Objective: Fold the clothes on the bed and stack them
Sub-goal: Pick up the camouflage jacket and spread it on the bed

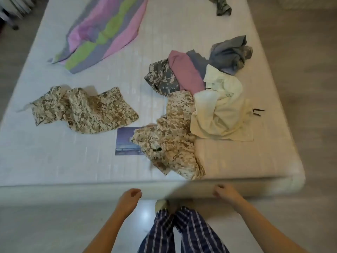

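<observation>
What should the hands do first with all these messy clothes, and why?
Probably reach the left hand and right hand forward to pick up the crumpled tan camouflage garment by the near edge of the bed. Both hands hang free and hold nothing, no clothes look folded yet, and that piece lies closest to them.
</observation>
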